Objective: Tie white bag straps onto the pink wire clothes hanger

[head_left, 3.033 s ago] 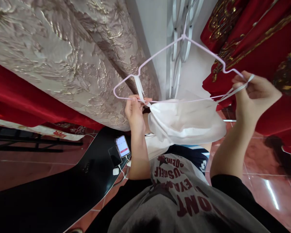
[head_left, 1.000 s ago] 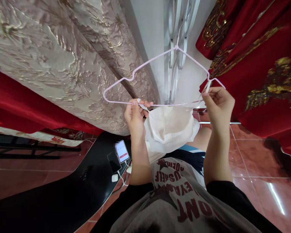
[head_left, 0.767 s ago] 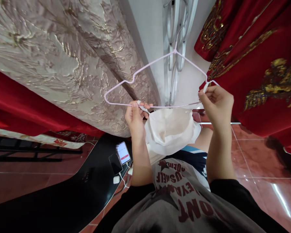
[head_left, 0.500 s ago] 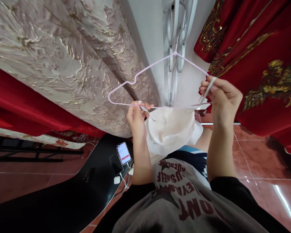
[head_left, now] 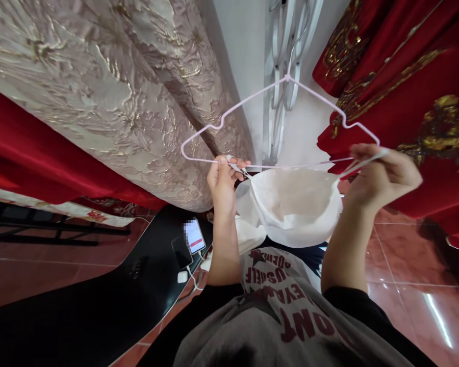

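While the left hand (head_left: 221, 179) pinches one strap against the thin pink wire hanger (head_left: 279, 120), the right hand (head_left: 382, 173) pinches the small white fabric garment's (head_left: 294, 204) other strap, not yet hooked over the hanger's end.

thin pale-pink wire hanger (head_left: 248, 102) looks smooth and coated, white garment (head_left: 294, 206) is soft matt cloth, curtain (head_left: 110, 92) is shiny embossed brocade, floor tiles (head_left: 413, 275) super glossy

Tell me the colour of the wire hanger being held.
Pale pink hanger, seen best in the head view.
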`<state>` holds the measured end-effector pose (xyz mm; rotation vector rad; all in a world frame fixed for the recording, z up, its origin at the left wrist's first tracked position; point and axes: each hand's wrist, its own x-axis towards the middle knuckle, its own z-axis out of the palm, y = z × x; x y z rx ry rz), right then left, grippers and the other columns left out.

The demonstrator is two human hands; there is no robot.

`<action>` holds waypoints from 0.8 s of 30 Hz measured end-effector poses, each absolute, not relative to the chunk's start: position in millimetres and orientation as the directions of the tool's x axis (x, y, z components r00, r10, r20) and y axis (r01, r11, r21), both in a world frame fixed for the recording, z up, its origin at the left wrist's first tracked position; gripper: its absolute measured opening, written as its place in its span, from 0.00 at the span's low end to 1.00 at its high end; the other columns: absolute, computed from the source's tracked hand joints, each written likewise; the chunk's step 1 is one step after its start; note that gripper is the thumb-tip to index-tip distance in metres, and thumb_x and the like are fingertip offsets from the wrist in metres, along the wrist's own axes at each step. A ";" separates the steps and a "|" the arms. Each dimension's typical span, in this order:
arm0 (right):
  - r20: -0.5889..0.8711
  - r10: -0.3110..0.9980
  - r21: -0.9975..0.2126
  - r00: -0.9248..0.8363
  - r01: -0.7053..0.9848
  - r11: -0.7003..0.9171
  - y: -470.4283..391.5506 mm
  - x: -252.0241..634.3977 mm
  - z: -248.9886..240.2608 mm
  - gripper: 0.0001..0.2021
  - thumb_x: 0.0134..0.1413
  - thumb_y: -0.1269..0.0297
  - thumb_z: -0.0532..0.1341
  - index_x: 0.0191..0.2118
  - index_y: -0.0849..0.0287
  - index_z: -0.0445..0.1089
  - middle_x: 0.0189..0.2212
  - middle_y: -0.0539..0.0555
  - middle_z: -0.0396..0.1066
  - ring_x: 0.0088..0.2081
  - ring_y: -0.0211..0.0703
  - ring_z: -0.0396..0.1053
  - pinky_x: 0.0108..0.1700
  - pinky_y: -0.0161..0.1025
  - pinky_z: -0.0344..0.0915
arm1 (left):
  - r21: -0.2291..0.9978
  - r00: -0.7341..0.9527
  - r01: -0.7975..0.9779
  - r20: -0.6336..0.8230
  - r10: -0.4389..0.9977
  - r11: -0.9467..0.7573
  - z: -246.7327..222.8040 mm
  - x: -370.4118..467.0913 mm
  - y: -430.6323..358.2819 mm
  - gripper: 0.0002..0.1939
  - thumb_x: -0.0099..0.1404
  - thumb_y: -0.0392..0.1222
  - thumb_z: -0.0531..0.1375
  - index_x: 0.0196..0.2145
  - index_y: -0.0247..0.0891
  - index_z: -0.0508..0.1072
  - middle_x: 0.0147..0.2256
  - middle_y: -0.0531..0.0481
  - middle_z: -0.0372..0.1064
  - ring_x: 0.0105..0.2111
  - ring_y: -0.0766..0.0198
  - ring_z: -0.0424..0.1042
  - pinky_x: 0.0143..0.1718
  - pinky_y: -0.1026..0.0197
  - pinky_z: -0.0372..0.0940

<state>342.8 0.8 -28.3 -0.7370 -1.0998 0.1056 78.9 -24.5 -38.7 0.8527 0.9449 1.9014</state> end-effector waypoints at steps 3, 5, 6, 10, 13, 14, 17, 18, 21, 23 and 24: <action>0.695 0.707 -0.710 0.128 0.272 0.649 -8.0 310.5 -19.1 0.10 0.63 0.69 0.66 0.42 0.47 0.85 0.41 0.49 0.86 0.44 0.48 0.84 0.49 0.52 0.81 | 0.867 -0.408 -0.381 0.156 0.900 -0.323 -37.8 81.4 -27.4 0.22 0.72 0.60 0.67 0.33 0.40 0.72 0.29 0.49 0.76 0.35 0.61 0.83 0.25 0.67 0.65; 0.632 0.773 -0.717 -0.050 0.342 0.608 -6.9 297.6 -19.9 0.10 0.65 0.68 0.64 0.41 0.49 0.85 0.42 0.50 0.86 0.45 0.47 0.84 0.51 0.52 0.79 | 0.871 -0.367 -0.397 0.139 0.920 -0.290 -37.7 78.1 -29.8 0.20 0.72 0.59 0.67 0.33 0.40 0.73 0.31 0.46 0.78 0.39 0.59 0.83 0.26 0.66 0.66; 0.615 0.783 -0.706 -0.098 0.373 0.602 -5.9 294.1 -21.8 0.11 0.65 0.68 0.63 0.40 0.49 0.85 0.41 0.50 0.86 0.44 0.46 0.84 0.51 0.51 0.78 | 0.870 -0.347 -0.407 0.136 0.928 -0.279 -38.0 74.8 -30.8 0.18 0.71 0.57 0.67 0.35 0.40 0.75 0.33 0.45 0.80 0.40 0.58 0.84 0.27 0.66 0.66; 0.629 0.770 -0.681 -0.109 0.401 0.613 -7.3 293.8 -29.2 0.13 0.66 0.68 0.61 0.39 0.49 0.84 0.37 0.49 0.86 0.41 0.45 0.83 0.50 0.51 0.76 | 0.835 -0.456 -0.400 0.176 0.873 -0.377 -41.3 50.6 -32.7 0.09 0.65 0.45 0.70 0.41 0.41 0.81 0.44 0.43 0.84 0.45 0.56 0.84 0.29 0.65 0.69; 0.655 0.752 -0.665 -0.075 0.417 0.620 -11.8 300.4 -28.6 0.12 0.65 0.68 0.61 0.39 0.48 0.84 0.36 0.48 0.85 0.39 0.45 0.82 0.49 0.50 0.75 | 0.803 -0.673 -0.270 0.236 0.701 -0.531 -43.2 26.2 -31.6 0.08 0.61 0.34 0.67 0.38 0.43 0.83 0.44 0.48 0.85 0.45 0.60 0.84 0.29 0.67 0.69; 0.662 0.746 -0.659 -0.071 0.418 0.625 -12.8 302.6 -27.8 0.12 0.65 0.68 0.62 0.39 0.48 0.84 0.36 0.48 0.85 0.39 0.44 0.82 0.49 0.50 0.74 | 0.795 -0.726 -0.212 0.262 0.636 -0.569 -42.9 18.6 -30.8 0.10 0.60 0.30 0.65 0.36 0.44 0.83 0.44 0.50 0.86 0.45 0.62 0.84 0.29 0.68 0.68; 0.685 0.725 -0.640 -0.077 0.413 0.648 -13.4 306.8 -26.9 0.13 0.65 0.70 0.62 0.40 0.47 0.84 0.35 0.47 0.85 0.38 0.43 0.81 0.47 0.48 0.73 | 0.746 -0.770 -0.055 0.391 0.503 -0.664 -37.2 1.3 -27.2 0.16 0.62 0.24 0.63 0.32 0.45 0.85 0.41 0.54 0.86 0.42 0.65 0.83 0.33 0.68 0.70; 0.688 0.721 -0.634 -0.085 0.411 0.655 -13.3 307.1 -27.3 0.13 0.65 0.70 0.62 0.40 0.47 0.84 0.35 0.47 0.85 0.38 0.42 0.81 0.47 0.47 0.72 | 0.730 -0.751 -0.015 0.443 0.490 -0.683 -33.2 -2.1 -25.9 0.16 0.63 0.24 0.64 0.33 0.45 0.86 0.41 0.55 0.86 0.42 0.65 0.83 0.37 0.65 0.73; 0.697 0.710 -0.625 -0.101 0.400 0.671 -13.6 305.1 -29.8 0.14 0.64 0.71 0.61 0.42 0.47 0.84 0.35 0.47 0.84 0.36 0.41 0.80 0.46 0.47 0.71 | 0.758 -0.570 0.081 0.567 0.594 -0.647 -15.7 -6.6 -21.9 0.12 0.67 0.29 0.69 0.41 0.45 0.88 0.44 0.54 0.86 0.47 0.59 0.83 0.55 0.53 0.75; 0.707 0.701 -0.617 -0.094 0.404 0.676 -14.5 302.4 -31.4 0.14 0.64 0.71 0.61 0.42 0.47 0.84 0.34 0.47 0.84 0.36 0.42 0.80 0.46 0.47 0.71 | 0.787 -0.392 0.156 0.604 0.694 -0.597 -1.3 -6.7 -17.9 0.09 0.68 0.34 0.71 0.43 0.44 0.88 0.45 0.51 0.86 0.49 0.54 0.82 0.60 0.48 0.72; 0.711 0.698 -0.613 -0.085 0.412 0.674 -15.1 301.0 -31.9 0.14 0.64 0.71 0.61 0.42 0.47 0.84 0.33 0.47 0.84 0.36 0.42 0.80 0.46 0.48 0.71 | 0.783 -0.299 0.201 0.621 0.725 -0.588 5.9 -6.4 -15.2 0.08 0.68 0.36 0.71 0.44 0.44 0.88 0.44 0.50 0.85 0.49 0.53 0.81 0.59 0.48 0.72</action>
